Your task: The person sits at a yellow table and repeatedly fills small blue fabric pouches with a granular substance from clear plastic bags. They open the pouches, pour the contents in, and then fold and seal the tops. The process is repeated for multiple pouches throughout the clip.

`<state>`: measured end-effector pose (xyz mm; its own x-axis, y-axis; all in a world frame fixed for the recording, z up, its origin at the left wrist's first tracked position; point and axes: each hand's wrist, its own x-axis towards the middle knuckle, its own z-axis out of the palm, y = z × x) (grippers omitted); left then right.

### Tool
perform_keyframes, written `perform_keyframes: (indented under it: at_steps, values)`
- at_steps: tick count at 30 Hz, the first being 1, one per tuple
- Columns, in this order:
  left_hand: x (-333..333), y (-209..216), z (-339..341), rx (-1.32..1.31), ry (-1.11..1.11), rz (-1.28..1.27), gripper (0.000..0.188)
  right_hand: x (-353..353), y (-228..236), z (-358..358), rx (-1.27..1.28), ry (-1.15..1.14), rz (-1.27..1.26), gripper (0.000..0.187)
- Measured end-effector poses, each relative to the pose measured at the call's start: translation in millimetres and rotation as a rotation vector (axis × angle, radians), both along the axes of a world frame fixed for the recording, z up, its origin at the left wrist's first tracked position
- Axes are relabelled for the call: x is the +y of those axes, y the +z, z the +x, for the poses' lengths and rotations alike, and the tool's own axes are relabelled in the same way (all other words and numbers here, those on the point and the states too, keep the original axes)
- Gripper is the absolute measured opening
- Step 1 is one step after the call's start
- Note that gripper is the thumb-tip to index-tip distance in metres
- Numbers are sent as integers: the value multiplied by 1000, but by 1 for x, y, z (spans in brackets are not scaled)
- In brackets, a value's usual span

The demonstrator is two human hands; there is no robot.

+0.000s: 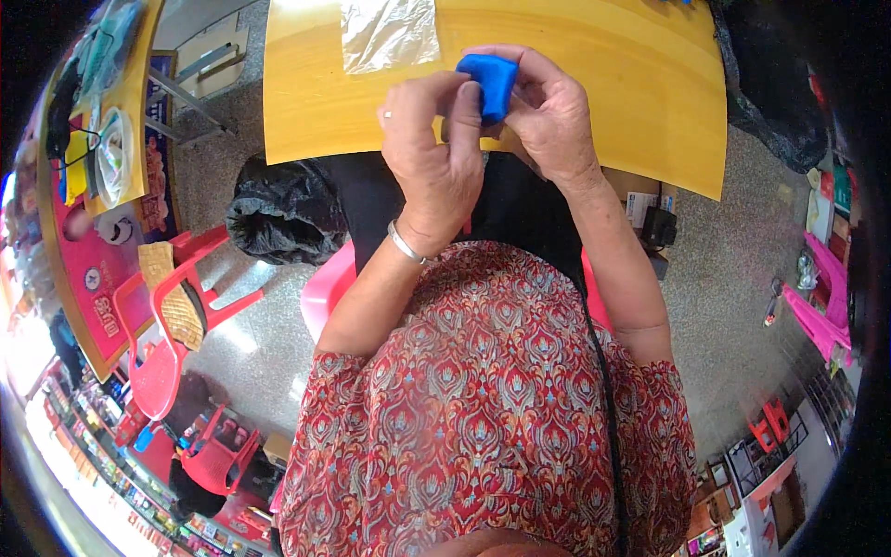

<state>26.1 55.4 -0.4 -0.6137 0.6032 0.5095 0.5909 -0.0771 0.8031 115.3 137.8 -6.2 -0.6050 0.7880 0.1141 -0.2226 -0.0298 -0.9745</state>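
Both my hands are raised over the near part of a yellow table (325, 107), working on one small blue piece (494, 82). The piece has smooth faces and soft corners; whether it is folded cloth or a lump of modelling clay I cannot tell. Thumb and fingers of my left hand (429, 135) pinch its left side, with a ring and a silver bangle on that arm. From the right, my right hand (560, 116) grips the far edge and right side, its fingertips partly hidden behind the piece. A clear plastic bag (390, 37) lies flat on the table, left of the hands.
Below the table's left edge sits a black plastic bag (283, 213); another black bag (775, 102) hangs at the right. A red plastic chair (156, 379) and a second table with a bowl (113, 158) stand at the left. Boxes and a black device (659, 227) are under the right edge.
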Motion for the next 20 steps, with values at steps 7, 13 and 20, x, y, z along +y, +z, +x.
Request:
perform_keyframes:
  at_steps: [7,13,20]
  values:
    - [-8,6,-5,-141,-245,-56,12,5,-5,1,22,-36,-190,25]
    - [-10,3,-12,-118,-244,-91,11,8,-10,-1,52,-18,-137,27]
    - [-12,9,-20,-804,-216,-66,10,18,-3,15,-2,143,18,30]
